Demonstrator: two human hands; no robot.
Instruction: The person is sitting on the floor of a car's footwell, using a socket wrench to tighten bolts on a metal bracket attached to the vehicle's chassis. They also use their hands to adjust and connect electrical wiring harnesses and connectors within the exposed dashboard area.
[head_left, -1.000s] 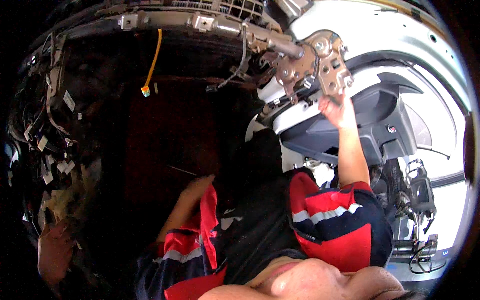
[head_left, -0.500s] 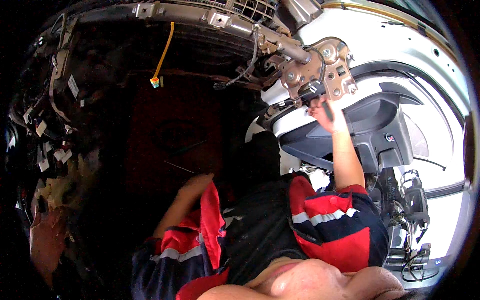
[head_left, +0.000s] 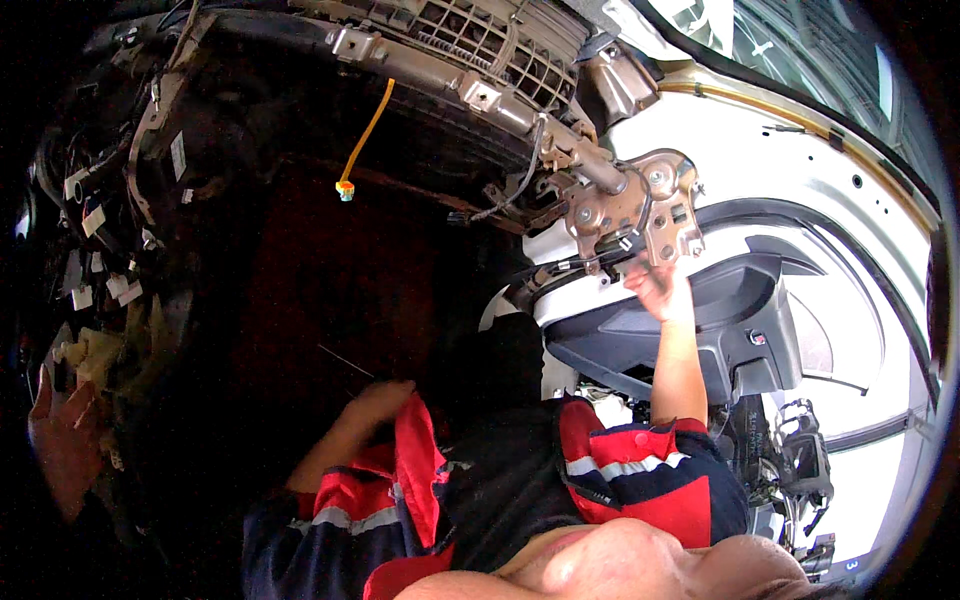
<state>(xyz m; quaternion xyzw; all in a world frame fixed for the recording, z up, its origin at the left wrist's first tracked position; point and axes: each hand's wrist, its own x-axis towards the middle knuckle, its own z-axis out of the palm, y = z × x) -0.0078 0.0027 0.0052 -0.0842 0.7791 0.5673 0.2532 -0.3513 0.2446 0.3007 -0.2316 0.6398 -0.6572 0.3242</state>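
Brown metal formed the bracket [head_left: 662,200] at the right end of the beam [head_left: 420,72]. Just at its lower edge was the right hand [head_left: 667,295], fingers loosely bent and blurred. Half a second earlier a dark strip had shown across its palm; now that was no longer clear, so whether the fingers pinched anything could not be told. Work apparently remained at that edge. Farther left, the left hand [head_left: 385,402] lay in shadow beside a thin pale rod [head_left: 345,360], its grip unreadable. Another person's hand [head_left: 68,435] was dim, its forearm lost in darkness.
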